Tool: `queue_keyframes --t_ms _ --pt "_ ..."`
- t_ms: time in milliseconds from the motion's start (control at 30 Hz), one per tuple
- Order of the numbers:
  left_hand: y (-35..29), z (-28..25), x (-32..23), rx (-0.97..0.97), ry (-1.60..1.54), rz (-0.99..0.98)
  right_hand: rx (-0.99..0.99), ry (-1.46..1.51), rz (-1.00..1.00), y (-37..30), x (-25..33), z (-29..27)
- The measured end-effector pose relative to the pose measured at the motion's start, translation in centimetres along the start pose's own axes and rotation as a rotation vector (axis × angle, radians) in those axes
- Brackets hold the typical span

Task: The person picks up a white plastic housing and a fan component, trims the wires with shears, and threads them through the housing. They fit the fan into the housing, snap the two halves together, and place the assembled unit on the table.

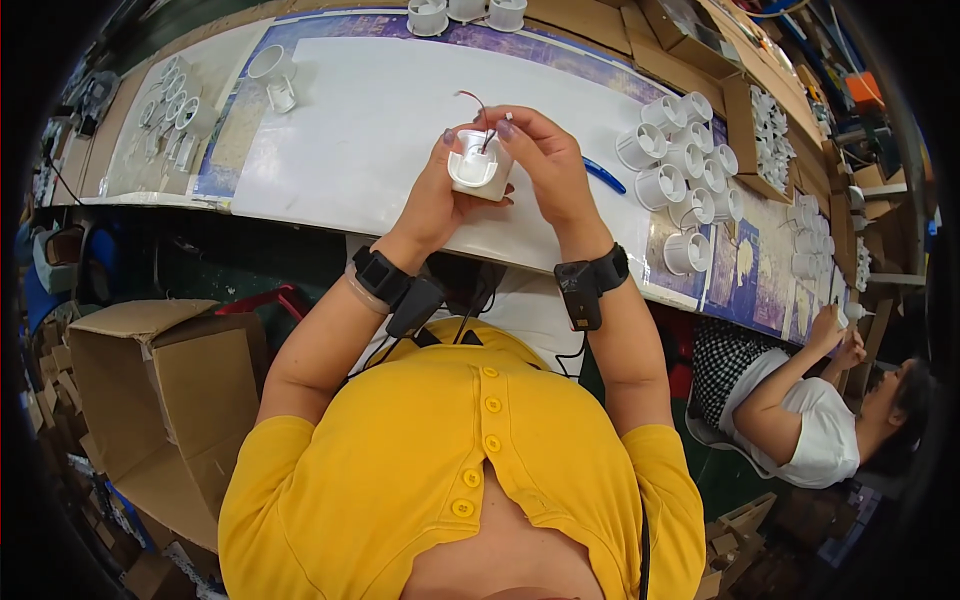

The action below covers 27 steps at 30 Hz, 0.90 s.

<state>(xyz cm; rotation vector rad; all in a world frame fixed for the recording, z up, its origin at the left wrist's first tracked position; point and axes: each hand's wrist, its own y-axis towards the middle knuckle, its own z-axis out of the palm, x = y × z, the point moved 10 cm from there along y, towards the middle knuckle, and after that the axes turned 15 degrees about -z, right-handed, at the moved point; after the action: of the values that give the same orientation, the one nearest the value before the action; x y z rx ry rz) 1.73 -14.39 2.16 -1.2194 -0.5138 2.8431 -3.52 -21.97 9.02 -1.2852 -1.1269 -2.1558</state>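
Observation:
My left hand [432, 204] is closed around a white plastic housing [480, 177], cup-shaped with a cut-out rim, held tilted over the table's near side. Out of its opening rises a thin red and dark wire [486, 112], curving up and to the left. My right hand [557, 178] is closed in a pinch at the housing's right side, on a wire lead with a small white connector [508, 117] showing at the fingertips. How firmly the right fingers also touch the housing is hidden.
A blue pen-like tool [604, 176] lies right of my hands. Several white housings [662, 187] stand farther right, others [177, 112] at the left. One housing [272, 66] stands alone. A cardboard box [752, 135] holds small white parts. A co-worker [800, 425] sits at the right.

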Motion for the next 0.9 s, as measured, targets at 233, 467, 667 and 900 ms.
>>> queue_keyframes --t_ms 233,467,667,900 --pt "-2.1 2.0 -3.4 -0.004 0.450 0.458 -0.088 0.067 0.015 -0.3 -0.3 -0.2" --pt "-2.8 2.9 -4.3 -0.173 0.720 0.533 -0.044 -0.429 -0.327 0.1 2.8 -0.3" --pt "-2.3 2.5 -4.9 -0.165 0.685 0.558 -0.020 -0.235 -0.143 1.3 1.0 -0.1" --pt "-2.9 4.2 -6.9 -0.102 0.644 0.664 -0.158 0.221 0.008 0.1 0.2 1.3"
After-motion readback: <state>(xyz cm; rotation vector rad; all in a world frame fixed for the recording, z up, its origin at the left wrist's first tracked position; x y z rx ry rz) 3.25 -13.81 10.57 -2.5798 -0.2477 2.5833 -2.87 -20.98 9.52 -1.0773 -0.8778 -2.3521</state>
